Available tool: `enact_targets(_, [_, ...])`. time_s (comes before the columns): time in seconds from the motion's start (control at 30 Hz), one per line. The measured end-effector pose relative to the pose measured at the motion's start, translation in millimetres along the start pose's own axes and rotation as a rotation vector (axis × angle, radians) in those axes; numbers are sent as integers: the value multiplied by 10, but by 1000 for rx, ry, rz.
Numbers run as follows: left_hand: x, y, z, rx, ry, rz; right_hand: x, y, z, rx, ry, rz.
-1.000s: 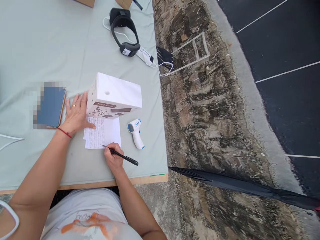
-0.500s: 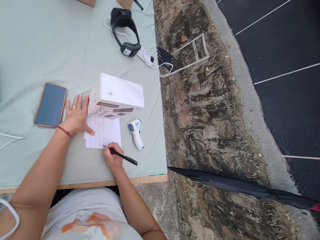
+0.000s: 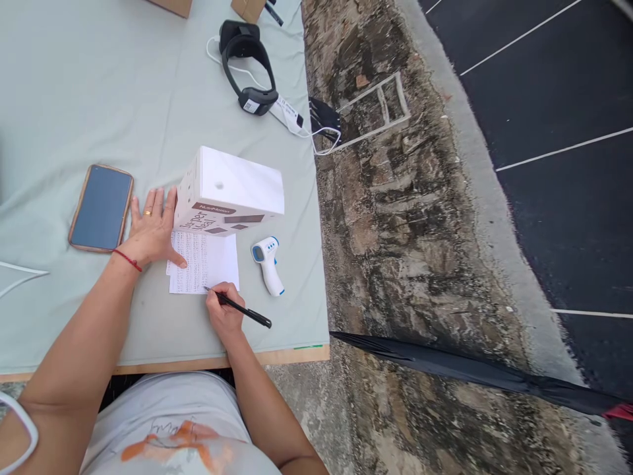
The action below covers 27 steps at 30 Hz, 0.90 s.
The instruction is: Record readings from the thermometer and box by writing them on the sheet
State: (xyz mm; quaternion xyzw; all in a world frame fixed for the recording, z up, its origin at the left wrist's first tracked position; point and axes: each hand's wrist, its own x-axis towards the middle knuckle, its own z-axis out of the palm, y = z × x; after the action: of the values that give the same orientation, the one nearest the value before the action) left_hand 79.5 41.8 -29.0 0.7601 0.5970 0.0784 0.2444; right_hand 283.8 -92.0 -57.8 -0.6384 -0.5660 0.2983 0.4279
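My right hand [image 3: 225,310] grips a black pen [image 3: 250,313], its tip on the lower part of a white paper [image 3: 220,260] bearing rows of small handwriting. My left hand [image 3: 154,227] lies flat with fingers spread, the thumb over the paper's left side and the fingers beside a white box [image 3: 242,178]. The box stands at the paper's far edge and hides part of it. To the left of my left hand is a phone [image 3: 100,208] with a dark screen. A white and blue infrared thermometer [image 3: 269,267] lies to the right of the paper.
Farther back on the cloth-covered table [image 3: 99,79] sits a black headset [image 3: 250,66] with a white cable, near a white power bank [image 3: 289,113]. Cardboard boxes [image 3: 247,9] show at the far edge. Beyond the table's right edge lies rough stone ground [image 3: 395,251].
The view has shifted very slightly. Both hands, the pen and the paper are practically where they were.
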Motion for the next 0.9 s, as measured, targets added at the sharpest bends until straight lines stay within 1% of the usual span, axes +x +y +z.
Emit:
enact_targets(0.27, [-2, 7, -12, -1, -6, -3, -2, -4, -3, 10, -10, 4])
enact_targets(0.53, [7, -21, 5, -1, -2, 8, 0, 17, -4, 15, 12, 3])
enact_targets(0.9, [-4, 5, -16, 2, -1, 4, 0, 15, 5, -4, 29, -1])
